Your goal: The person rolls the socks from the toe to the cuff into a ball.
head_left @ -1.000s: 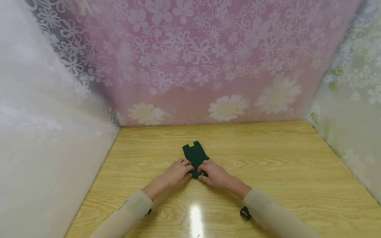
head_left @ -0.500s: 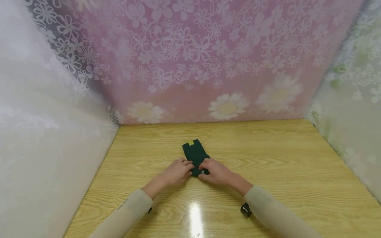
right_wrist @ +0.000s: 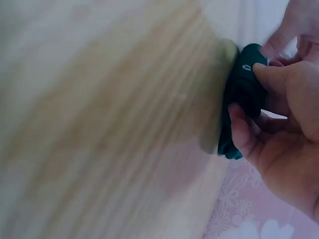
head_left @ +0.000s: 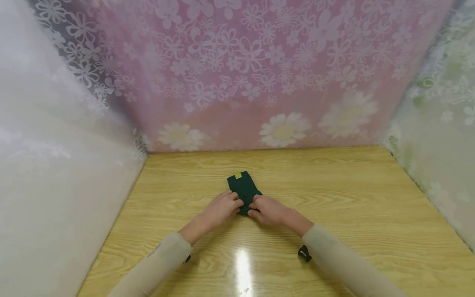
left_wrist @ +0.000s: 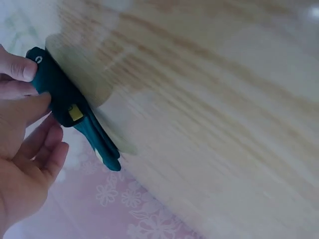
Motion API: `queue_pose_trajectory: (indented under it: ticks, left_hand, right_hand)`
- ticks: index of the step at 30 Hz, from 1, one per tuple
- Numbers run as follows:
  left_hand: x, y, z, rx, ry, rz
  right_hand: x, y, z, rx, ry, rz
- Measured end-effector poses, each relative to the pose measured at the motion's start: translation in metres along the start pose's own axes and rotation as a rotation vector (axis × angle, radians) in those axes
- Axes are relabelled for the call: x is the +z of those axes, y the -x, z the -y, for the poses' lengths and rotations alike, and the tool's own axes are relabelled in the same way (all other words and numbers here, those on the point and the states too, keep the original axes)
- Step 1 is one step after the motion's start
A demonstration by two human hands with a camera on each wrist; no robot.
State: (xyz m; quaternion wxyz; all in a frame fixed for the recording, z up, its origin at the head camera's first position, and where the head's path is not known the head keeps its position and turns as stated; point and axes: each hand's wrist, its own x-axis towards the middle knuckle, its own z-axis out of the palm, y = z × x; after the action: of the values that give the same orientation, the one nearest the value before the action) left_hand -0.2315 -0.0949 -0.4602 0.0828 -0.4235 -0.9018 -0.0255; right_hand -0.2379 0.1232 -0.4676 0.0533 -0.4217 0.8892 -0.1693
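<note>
A dark green sock (head_left: 243, 186) with a yellow patch at its far end lies on the table; in the left wrist view the sock (left_wrist: 60, 89) shows more than one layer. Its near end is folded over into a thick roll. My left hand (head_left: 221, 209) grips the left side of this near end, thumb against the cloth. At the right side my right hand (head_left: 270, 209) pinches the same end between thumb and fingers. A pale letter shows on the folded sock (right_wrist: 247, 82) in the right wrist view. The fingers hide part of the roll.
The wood-grain table (head_left: 334, 194) reaches back to a pink flowered wall (head_left: 237, 82). Pale walls rise at the left (head_left: 55, 165) and right (head_left: 445, 144). A bright light reflection lies on the table in front of the hands.
The sock's near end has been turned further over toward its far end, and the white lettering no longer shows in the head view. Both hands have shifted slightly forward with it.
</note>
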Motion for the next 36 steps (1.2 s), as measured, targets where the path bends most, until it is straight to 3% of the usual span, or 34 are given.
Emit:
queue_pose_trajectory:
  ticks: [3, 6, 10, 13, 18, 27, 31, 36]
  left_hand:
    - [0.0, -0.003, -0.001, 0.007, -0.023, 0.018]
    - [0.003, -0.005, -0.001, -0.034, -0.01, 0.063]
    - [0.006, -0.008, 0.002, -0.088, 0.053, 0.077]
    - [0.008, -0.01, 0.003, -0.094, 0.076, 0.062]
    - [0.011, -0.009, 0.005, -0.098, 0.077, 0.076]
    - [0.009, -0.007, -0.003, -0.111, 0.001, 0.038]
    - [0.008, -0.005, -0.008, -0.118, -0.013, 0.041]
    - [0.005, -0.004, -0.013, -0.134, -0.005, 0.073]
  right_hand:
    - [-0.002, -0.004, -0.006, 0.0, -0.106, 0.025]
    - [-0.006, -0.006, -0.007, 0.054, -0.17, 0.058]
    - [-0.014, -0.008, -0.005, 0.145, -0.093, 0.041]
    - [-0.017, -0.007, -0.001, 0.159, 0.05, 0.018]
    - [-0.009, 0.001, 0.004, 0.118, 0.195, 0.018]
    - [-0.002, 0.006, -0.007, -0.06, 0.202, -0.068]
    - [-0.003, 0.003, -0.012, -0.097, 0.137, -0.058]
    - [-0.008, -0.002, -0.021, -0.076, -0.053, 0.009]
